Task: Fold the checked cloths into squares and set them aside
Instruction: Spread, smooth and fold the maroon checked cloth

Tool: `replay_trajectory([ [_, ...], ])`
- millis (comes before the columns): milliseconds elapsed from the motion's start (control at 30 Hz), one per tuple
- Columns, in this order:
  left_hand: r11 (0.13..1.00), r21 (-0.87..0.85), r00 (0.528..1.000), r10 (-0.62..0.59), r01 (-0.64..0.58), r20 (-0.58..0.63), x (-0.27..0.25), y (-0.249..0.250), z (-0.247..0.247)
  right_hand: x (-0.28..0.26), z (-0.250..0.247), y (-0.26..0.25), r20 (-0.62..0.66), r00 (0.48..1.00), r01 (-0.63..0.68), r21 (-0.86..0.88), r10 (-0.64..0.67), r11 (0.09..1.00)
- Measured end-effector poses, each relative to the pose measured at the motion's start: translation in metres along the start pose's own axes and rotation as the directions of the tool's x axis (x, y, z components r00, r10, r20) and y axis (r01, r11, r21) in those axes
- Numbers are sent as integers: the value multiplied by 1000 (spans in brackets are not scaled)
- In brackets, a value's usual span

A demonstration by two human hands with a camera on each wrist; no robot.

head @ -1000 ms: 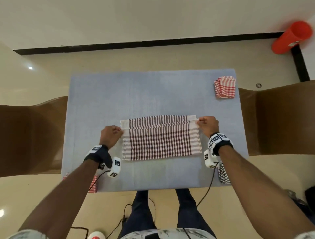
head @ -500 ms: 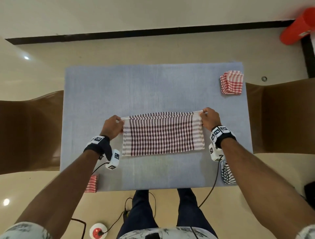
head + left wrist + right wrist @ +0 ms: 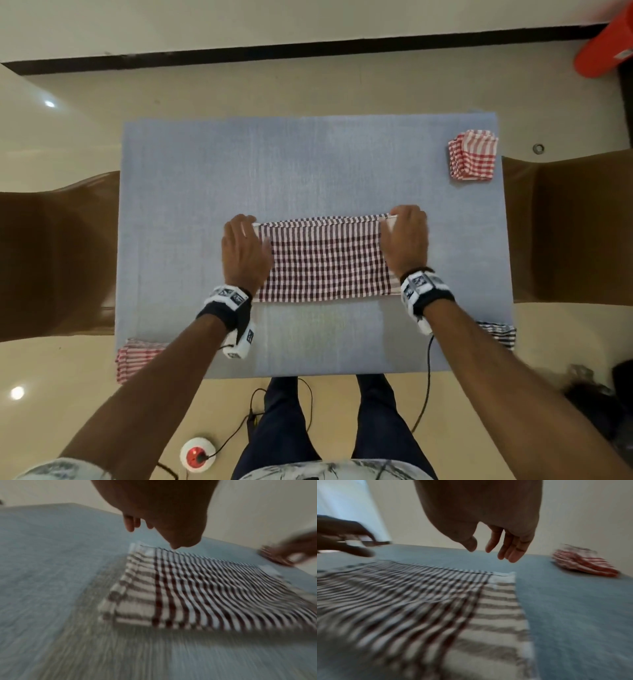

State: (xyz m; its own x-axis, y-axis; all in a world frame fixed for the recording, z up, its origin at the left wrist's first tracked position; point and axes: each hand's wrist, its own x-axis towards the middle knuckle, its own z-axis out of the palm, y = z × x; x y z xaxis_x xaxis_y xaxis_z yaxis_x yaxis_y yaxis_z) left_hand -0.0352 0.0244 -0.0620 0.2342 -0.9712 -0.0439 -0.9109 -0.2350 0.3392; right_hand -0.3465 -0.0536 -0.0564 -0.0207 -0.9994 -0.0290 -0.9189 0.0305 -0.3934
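A maroon-and-white checked cloth (image 3: 325,262) lies folded into a wide rectangle on the blue-grey table (image 3: 308,164). My left hand (image 3: 245,250) hovers over the cloth's left end with its fingers relaxed and nothing in them. My right hand (image 3: 406,240) hangs the same way over the right end, by the far corner. In the left wrist view the left hand (image 3: 159,524) is above the cloth (image 3: 197,591), clear of it. In the right wrist view the right hand (image 3: 489,547) is above the cloth (image 3: 436,601) with loose, straight fingers.
A folded red checked cloth (image 3: 474,159) sits at the table's far right corner. Another red checked cloth (image 3: 137,359) hangs at the near left edge, a dark checked one (image 3: 498,334) at the near right. Brown chairs (image 3: 58,253) flank the table. An orange-red cylinder (image 3: 606,44) lies on the floor beyond.
Both hands pinched the cloth's far corners and drew the edge away from me. They have since let go and opened above the cloth's ends.
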Motion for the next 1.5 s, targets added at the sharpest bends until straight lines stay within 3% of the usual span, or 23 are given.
replay_trajectory([
  [67,972,-44,970,232,-229,78,-27,16,15,-41,12,-32,109,979,159,104,-171,982],
  [133,908,-32,891,417,-418,181,-52,29,36,-84,33,-60,310,892,287,174,-329,942],
  [200,869,57,846,460,-491,269,-68,31,55,-121,56,-76,450,789,382,174,-419,908],
  [267,883,97,854,408,-458,323,-73,24,66,-142,75,-70,494,762,419,116,-418,901],
  [433,886,77,859,419,-458,295,-68,11,67,-119,70,3,465,787,482,-51,-406,875],
  [600,959,41,940,265,-280,213,-69,-9,58,-87,23,94,430,892,254,-219,-140,942],
  [833,998,60,996,-11,6,83,-53,-52,44,-89,30,89,408,912,136,-216,-37,967],
  [900,999,41,998,14,-17,67,-44,-47,41,-89,32,90,411,910,147,-217,-46,965],
  [967,992,30,991,117,-120,70,-35,-25,42,-89,31,86,388,920,160,-222,-64,962],
  [1067,951,12,943,305,-309,133,-33,14,52,-84,29,56,328,936,192,-166,-129,967],
  [1133,922,48,910,371,-385,188,-36,24,64,-78,32,25,319,920,276,-112,-229,955],
  [1233,906,132,902,367,-402,227,-38,18,73,-69,50,-10,389,848,419,-76,-360,905],
  [1333,897,138,893,381,-419,238,-34,7,70,-61,69,-11,509,777,475,-92,-369,875],
  [1400,920,113,914,346,-375,212,-31,-4,66,-54,67,3,509,780,483,-118,-365,868],
  [1500,947,112,944,282,-302,169,-25,-18,57,-46,51,24,441,837,376,-35,-323,926],
])
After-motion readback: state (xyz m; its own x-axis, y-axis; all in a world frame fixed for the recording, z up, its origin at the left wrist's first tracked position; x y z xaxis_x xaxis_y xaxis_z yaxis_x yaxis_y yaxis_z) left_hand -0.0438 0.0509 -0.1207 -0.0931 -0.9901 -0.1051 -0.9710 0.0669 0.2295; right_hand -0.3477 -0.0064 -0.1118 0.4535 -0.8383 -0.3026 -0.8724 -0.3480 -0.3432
